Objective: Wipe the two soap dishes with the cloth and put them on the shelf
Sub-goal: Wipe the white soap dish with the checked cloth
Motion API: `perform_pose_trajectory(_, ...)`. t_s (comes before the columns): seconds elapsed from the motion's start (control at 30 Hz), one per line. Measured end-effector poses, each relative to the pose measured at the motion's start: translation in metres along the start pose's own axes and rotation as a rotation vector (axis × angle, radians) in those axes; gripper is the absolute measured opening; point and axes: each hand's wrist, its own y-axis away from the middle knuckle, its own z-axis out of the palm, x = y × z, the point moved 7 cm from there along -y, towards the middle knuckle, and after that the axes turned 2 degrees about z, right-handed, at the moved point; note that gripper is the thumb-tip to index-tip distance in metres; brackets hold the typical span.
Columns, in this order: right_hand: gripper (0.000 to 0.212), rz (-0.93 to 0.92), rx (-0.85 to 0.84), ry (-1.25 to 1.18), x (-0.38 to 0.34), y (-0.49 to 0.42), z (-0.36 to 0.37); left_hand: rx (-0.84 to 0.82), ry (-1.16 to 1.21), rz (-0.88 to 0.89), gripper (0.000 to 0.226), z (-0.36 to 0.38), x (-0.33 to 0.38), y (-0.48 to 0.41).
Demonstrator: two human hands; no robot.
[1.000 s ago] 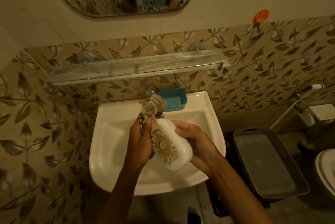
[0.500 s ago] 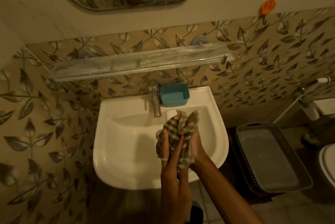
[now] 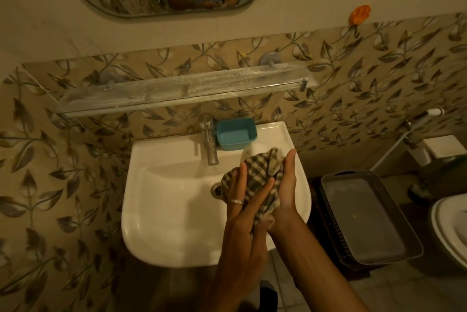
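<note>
Left hand (image 3: 241, 213) and right hand (image 3: 286, 185), fingers straight, press the checked cloth (image 3: 257, 170) between them over the sink's (image 3: 151, 210) right edge; blue soap dish (image 3: 236, 133) on back edge.

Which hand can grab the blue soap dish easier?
Probably the left hand: its straight fingers lie on top of the cloth, pointing toward the blue soap dish. The right hand is cradling the cloth from underneath.
</note>
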Motion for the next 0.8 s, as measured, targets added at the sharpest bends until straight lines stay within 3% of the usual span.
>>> perform_pose_trajectory(0.1, 0.077, 0.047, 0.021, -0.037, 0.001, 0.001, -0.006, 0.024, -0.033, 0.05, 0.05, -0.003, -0.002, 0.003)
perform_pose_trajectory(0.33, 0.058, 0.246, -0.114, -0.004, 0.007, 0.013, 0.014, 0.104, 0.05, 0.2, 0.043, -0.014, -0.012, 0.014)
perform_pose_trajectory(0.57, 0.059, 0.252, -0.094, -0.052, 0.006, 0.015, 0.013, 0.187, 0.339, 0.174, 0.038, -0.024, -0.009, 0.009)
perform_pose_trajectory(0.67, 0.055, 0.218, -0.09, -0.11, 0.008, 0.016, 0.016, 0.237, 0.52, 0.062, 0.045, -0.032, -0.014, 0.006)
perform_pose_trajectory(0.8, 0.062, 0.169, -0.12, -0.122, 0.023, 0.02, 0.022, 0.266, 0.437, 0.03, 0.05, -0.034, -0.006, -0.002)
